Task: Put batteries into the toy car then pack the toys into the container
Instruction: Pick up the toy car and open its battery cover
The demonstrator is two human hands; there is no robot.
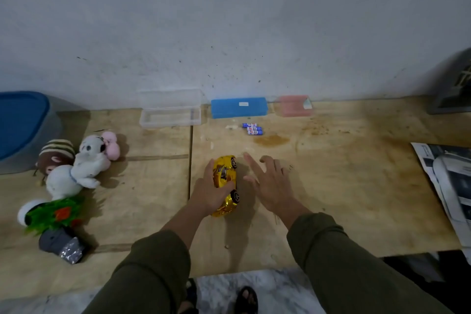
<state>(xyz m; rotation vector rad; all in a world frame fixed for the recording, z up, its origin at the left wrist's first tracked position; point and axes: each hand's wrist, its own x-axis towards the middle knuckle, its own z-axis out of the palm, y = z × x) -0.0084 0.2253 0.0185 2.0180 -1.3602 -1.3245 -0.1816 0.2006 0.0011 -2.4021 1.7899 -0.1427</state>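
We note a worn, stained plywood surface (331,186) against a scuffed grey wall (229,20). The left hand (211,192) grips the gold toy car (225,183); the right hand (270,186) hovers just beside it, fingers spread. Batteries (252,129) lie beyond the hands; plush toys (76,168) well left.

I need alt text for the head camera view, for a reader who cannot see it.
A person's left hand grips a gold toy car on a wooden table, while the right hand hovers open beside it. Batteries lie further back, near a clear open container; plush toys sit at the left.
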